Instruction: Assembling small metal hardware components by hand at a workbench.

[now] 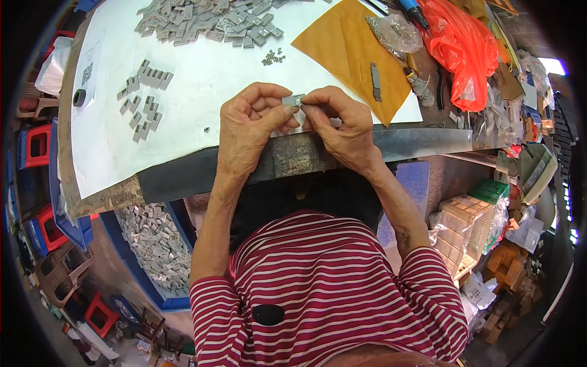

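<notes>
Near the table's front edge, my left hand (252,127) and my right hand (343,129) meet over a small grey rectangular metal piece (294,99). Both pinch it between thumb and fingers, and the fingertips hide part of it. Beyond my hands lies a small cluster of tiny metal parts (273,57). A large heap of similar grey pieces (211,23) covers the far side of the white sheet (183,131). To the left, several more grey pieces (155,77) lie in short rows and loose groups.
On the right are a brown sheet (333,40) bearing a grey strip (375,82), a clear bag of small parts (397,33) and a red plastic bag (461,52). A black ring (79,97) lies far left. Below the table stands a blue bin (125,254) of grey pieces.
</notes>
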`<control>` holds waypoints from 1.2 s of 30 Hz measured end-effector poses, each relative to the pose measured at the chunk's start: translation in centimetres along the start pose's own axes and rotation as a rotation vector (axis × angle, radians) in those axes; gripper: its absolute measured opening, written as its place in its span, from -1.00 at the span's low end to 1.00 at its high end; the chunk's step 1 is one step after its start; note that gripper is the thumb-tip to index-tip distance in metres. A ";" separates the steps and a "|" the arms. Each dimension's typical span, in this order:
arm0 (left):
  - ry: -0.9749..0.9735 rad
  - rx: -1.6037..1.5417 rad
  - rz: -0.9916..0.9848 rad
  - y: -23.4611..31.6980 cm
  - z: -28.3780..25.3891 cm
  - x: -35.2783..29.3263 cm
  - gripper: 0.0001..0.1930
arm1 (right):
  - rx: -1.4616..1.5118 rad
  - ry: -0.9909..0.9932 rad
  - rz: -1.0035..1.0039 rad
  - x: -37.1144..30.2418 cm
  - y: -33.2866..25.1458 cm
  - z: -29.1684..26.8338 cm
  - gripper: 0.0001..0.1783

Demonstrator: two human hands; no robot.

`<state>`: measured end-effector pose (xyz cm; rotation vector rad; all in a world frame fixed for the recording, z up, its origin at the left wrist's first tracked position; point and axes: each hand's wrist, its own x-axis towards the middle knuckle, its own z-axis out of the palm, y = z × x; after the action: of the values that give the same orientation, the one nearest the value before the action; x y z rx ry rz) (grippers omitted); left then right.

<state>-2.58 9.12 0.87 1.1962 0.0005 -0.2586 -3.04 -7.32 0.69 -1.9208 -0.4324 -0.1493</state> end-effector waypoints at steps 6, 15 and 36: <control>0.007 0.018 -0.013 0.0 0.1 0.0 -0.80 | -0.136 0.029 -0.172 0.3 0.3 0.0 -0.86; 0.017 0.040 -0.015 0.0 0.1 0.0 -0.80 | -0.155 -0.055 -0.140 0.5 -0.1 -0.5 -0.79; 0.013 -0.098 -0.008 0.0 -0.3 0.2 -0.80 | -0.244 0.018 -0.373 1.1 -0.1 0.5 -0.78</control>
<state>-2.38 9.34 0.72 1.1003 0.0293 -0.2552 -2.14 -6.55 0.90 -2.0564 -0.7889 -0.4813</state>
